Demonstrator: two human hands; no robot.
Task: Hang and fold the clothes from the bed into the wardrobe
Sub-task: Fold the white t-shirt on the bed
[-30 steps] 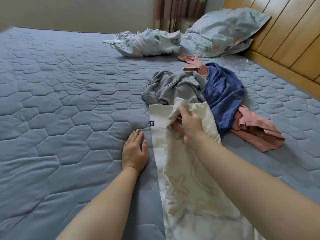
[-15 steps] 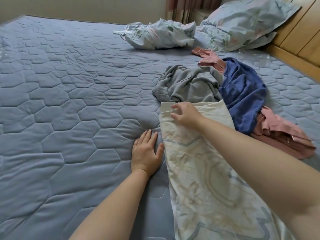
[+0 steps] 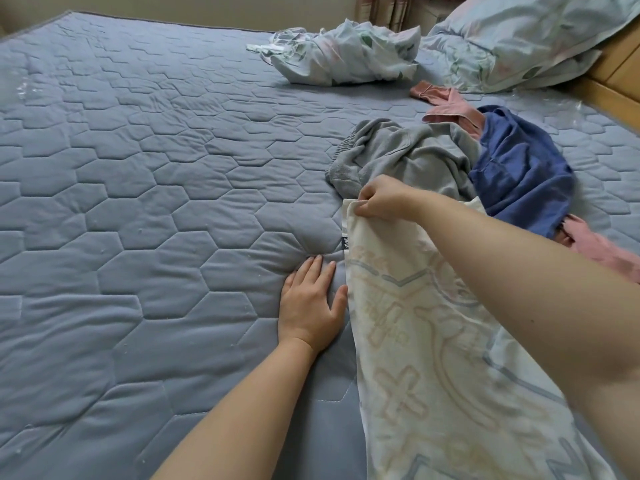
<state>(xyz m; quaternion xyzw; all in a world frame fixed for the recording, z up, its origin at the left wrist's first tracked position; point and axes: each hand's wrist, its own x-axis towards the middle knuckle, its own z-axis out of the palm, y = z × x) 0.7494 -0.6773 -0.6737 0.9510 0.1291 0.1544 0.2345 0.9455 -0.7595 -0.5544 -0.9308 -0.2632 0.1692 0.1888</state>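
A cream printed garment [image 3: 408, 327] lies stretched along the blue quilted bed [image 3: 138, 209], running from the lower right up to the middle. My right hand [image 3: 381, 199] pinches its far top edge, fingers curled around the cloth. My left hand [image 3: 310, 306] rests flat on the bed just left of the garment, fingers straight. Behind the cream garment sits a pile: a grey garment [image 3: 401, 154], a blue one [image 3: 519, 171] and pink ones [image 3: 446, 105].
A crumpled floral sheet [image 3: 346, 53] and a floral pillow [image 3: 519, 36] lie at the head of the bed. A wooden headboard [image 3: 616, 64] runs along the right. Curtains hang in the far corner.
My right hand has flattened the raised fold of the cream garment and slid left to its top left corner, where it now pinches the edge. My left hand stays pressed on the bed.
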